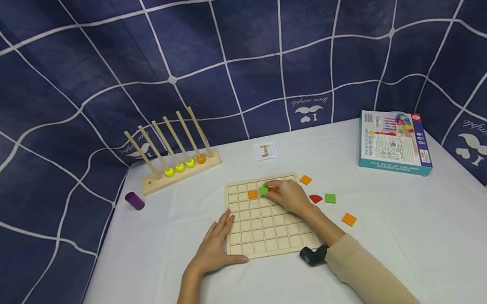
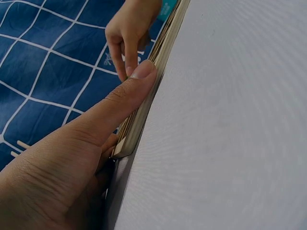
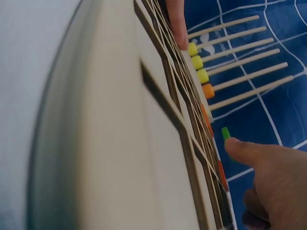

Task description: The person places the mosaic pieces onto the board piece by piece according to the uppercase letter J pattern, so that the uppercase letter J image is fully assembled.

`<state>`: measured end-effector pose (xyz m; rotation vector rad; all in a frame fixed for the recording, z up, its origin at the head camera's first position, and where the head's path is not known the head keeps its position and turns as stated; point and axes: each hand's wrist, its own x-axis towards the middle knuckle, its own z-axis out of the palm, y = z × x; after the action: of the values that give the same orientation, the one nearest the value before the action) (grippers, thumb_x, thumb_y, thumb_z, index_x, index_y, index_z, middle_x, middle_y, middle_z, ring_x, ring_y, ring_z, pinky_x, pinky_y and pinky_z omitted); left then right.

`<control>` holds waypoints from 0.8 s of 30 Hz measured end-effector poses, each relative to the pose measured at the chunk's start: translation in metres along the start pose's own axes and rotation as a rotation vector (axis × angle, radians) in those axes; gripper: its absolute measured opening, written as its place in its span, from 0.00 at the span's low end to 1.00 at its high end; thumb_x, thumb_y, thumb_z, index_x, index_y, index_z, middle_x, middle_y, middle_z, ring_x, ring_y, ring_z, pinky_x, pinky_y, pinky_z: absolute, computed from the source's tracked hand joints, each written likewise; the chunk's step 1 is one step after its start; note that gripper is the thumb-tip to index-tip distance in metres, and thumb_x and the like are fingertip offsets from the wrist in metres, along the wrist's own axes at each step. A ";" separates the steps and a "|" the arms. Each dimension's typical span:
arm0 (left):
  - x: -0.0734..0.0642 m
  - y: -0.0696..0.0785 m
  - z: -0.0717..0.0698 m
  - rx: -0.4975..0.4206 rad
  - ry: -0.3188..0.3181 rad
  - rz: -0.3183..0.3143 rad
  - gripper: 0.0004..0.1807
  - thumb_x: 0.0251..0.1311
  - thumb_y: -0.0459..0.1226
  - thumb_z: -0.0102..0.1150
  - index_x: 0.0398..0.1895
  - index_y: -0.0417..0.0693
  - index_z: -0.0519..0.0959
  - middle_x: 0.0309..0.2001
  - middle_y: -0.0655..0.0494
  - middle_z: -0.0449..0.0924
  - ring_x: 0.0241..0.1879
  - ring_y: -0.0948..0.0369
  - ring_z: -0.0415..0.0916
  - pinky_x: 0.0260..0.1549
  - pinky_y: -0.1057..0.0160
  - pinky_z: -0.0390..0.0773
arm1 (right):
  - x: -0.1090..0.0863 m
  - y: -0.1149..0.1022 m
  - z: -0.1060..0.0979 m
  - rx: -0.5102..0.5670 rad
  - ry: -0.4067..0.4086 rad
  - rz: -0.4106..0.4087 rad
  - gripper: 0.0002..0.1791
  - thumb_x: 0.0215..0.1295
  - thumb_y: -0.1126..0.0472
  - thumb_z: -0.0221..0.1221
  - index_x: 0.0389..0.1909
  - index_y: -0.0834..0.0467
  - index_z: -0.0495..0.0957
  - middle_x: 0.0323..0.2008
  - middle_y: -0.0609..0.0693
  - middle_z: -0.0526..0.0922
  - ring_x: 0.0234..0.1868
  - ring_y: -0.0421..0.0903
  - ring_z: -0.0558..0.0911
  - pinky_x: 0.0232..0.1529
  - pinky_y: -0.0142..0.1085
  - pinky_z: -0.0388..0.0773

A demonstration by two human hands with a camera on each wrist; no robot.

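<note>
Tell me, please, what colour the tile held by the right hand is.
The tile is green, showing best in the head view.

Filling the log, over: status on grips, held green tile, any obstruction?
Right grip pinching green tile over board. Left grip around board's near-left corner. Nothing visibly blocking.

A green tile (image 1: 263, 191) is pinched just above a flat, gridded wooden board (image 1: 258, 235).
</note>
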<state>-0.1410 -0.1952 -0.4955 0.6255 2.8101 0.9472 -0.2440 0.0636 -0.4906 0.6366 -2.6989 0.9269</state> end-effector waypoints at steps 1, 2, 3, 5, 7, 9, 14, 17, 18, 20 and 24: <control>0.000 0.000 0.000 -0.001 0.001 0.000 0.66 0.30 0.66 0.68 0.71 0.43 0.51 0.73 0.55 0.39 0.71 0.58 0.37 0.67 0.55 0.39 | 0.000 0.000 0.002 -0.005 -0.003 -0.002 0.17 0.57 0.52 0.64 0.46 0.53 0.82 0.25 0.49 0.83 0.17 0.40 0.69 0.15 0.32 0.66; 0.000 0.000 0.000 -0.003 0.002 0.002 0.66 0.30 0.66 0.68 0.71 0.43 0.51 0.73 0.55 0.40 0.71 0.57 0.38 0.67 0.54 0.39 | 0.001 0.001 0.005 -0.008 -0.008 -0.005 0.17 0.57 0.52 0.64 0.46 0.54 0.82 0.30 0.50 0.85 0.20 0.41 0.73 0.19 0.33 0.70; 0.000 0.000 0.000 -0.003 0.002 0.002 0.66 0.29 0.66 0.68 0.71 0.43 0.51 0.73 0.55 0.40 0.71 0.57 0.38 0.67 0.54 0.39 | 0.001 0.001 0.006 -0.011 -0.014 -0.008 0.17 0.57 0.53 0.63 0.46 0.54 0.82 0.33 0.50 0.85 0.24 0.43 0.77 0.22 0.35 0.73; -0.001 0.000 0.000 -0.005 0.002 0.000 0.66 0.29 0.66 0.68 0.71 0.43 0.51 0.73 0.55 0.40 0.71 0.57 0.38 0.67 0.54 0.39 | 0.001 0.001 0.009 -0.029 -0.016 -0.016 0.17 0.57 0.53 0.63 0.46 0.55 0.82 0.38 0.51 0.84 0.31 0.47 0.81 0.29 0.40 0.78; -0.001 0.000 0.000 -0.007 0.003 0.000 0.66 0.29 0.66 0.68 0.71 0.43 0.51 0.73 0.55 0.40 0.71 0.57 0.38 0.67 0.54 0.39 | 0.000 0.000 0.010 -0.056 -0.015 -0.026 0.17 0.58 0.54 0.63 0.46 0.56 0.82 0.40 0.53 0.84 0.36 0.49 0.82 0.33 0.42 0.79; -0.001 -0.001 0.000 -0.004 0.007 -0.001 0.66 0.29 0.66 0.68 0.71 0.43 0.51 0.73 0.55 0.40 0.71 0.57 0.38 0.67 0.54 0.39 | 0.000 -0.001 0.011 -0.086 -0.003 -0.042 0.16 0.58 0.53 0.63 0.45 0.57 0.82 0.38 0.54 0.84 0.34 0.50 0.82 0.32 0.43 0.78; 0.000 -0.003 0.000 0.003 0.008 -0.003 0.66 0.29 0.67 0.67 0.71 0.44 0.51 0.73 0.56 0.39 0.71 0.59 0.37 0.67 0.55 0.39 | 0.001 -0.001 0.011 -0.082 0.002 -0.041 0.16 0.58 0.54 0.63 0.45 0.57 0.82 0.38 0.54 0.84 0.32 0.50 0.82 0.29 0.42 0.78; 0.000 -0.003 0.000 0.005 0.002 -0.011 0.67 0.29 0.68 0.66 0.72 0.45 0.49 0.73 0.58 0.38 0.71 0.61 0.36 0.67 0.56 0.37 | 0.002 -0.001 0.010 -0.068 -0.007 -0.025 0.17 0.58 0.53 0.63 0.47 0.56 0.81 0.39 0.53 0.84 0.32 0.49 0.82 0.29 0.41 0.78; 0.001 -0.004 0.001 0.007 0.002 -0.009 0.67 0.29 0.68 0.66 0.72 0.45 0.49 0.73 0.58 0.38 0.71 0.61 0.36 0.67 0.56 0.37 | 0.003 -0.001 0.010 -0.070 -0.008 -0.023 0.17 0.58 0.53 0.63 0.47 0.55 0.81 0.40 0.53 0.84 0.31 0.48 0.82 0.29 0.40 0.78; 0.001 -0.003 0.001 0.005 0.002 -0.010 0.67 0.29 0.67 0.67 0.72 0.45 0.49 0.73 0.58 0.38 0.71 0.61 0.36 0.67 0.57 0.37 | 0.003 0.000 0.010 -0.069 -0.005 -0.020 0.18 0.58 0.53 0.63 0.49 0.55 0.80 0.36 0.52 0.85 0.23 0.44 0.78 0.23 0.37 0.75; 0.000 -0.002 0.002 0.002 0.000 -0.020 0.66 0.29 0.67 0.67 0.71 0.45 0.50 0.73 0.58 0.38 0.70 0.62 0.36 0.67 0.58 0.36 | -0.003 -0.001 0.004 -0.012 0.001 0.007 0.20 0.58 0.53 0.63 0.51 0.55 0.79 0.13 0.45 0.74 0.12 0.38 0.59 0.13 0.32 0.59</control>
<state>-0.1416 -0.1958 -0.4982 0.5966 2.8124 0.9414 -0.2418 0.0615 -0.4944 0.6239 -2.7057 0.9118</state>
